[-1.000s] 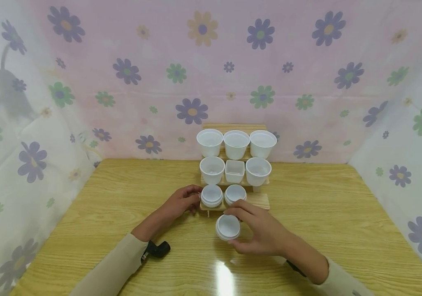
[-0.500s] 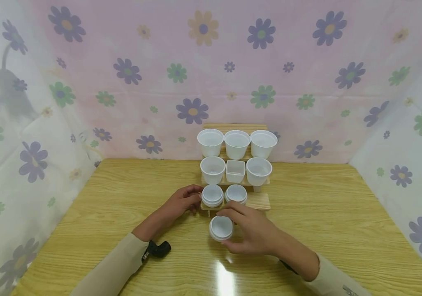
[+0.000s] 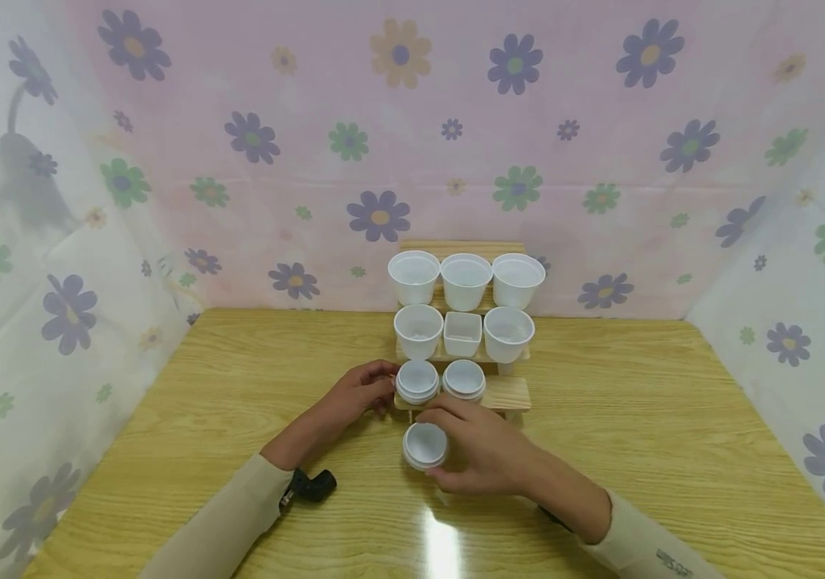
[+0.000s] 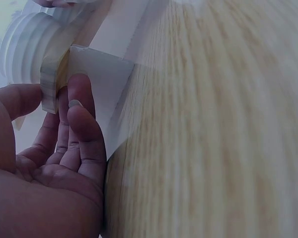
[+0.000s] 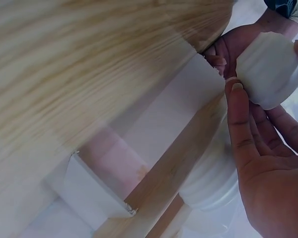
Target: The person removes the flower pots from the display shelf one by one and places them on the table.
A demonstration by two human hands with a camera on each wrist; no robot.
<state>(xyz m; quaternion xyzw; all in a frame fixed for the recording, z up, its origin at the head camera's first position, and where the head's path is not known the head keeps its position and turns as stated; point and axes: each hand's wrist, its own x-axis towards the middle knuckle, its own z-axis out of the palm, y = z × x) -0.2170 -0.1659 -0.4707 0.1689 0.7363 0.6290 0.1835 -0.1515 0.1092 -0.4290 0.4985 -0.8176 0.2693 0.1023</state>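
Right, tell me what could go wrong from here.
The right hand pinches the held tub by its side, so it might slip and drop onto the table.
That hand is close in front of the second tub on the bottom shelf, and could nudge it.
The left hand grips that shelf's left end; a tug there might shift the stand and unsettle the upper cups.

Flowered backdrop (image 3: pixel 412 153) behind wood-grain table (image 3: pixel 637 426)
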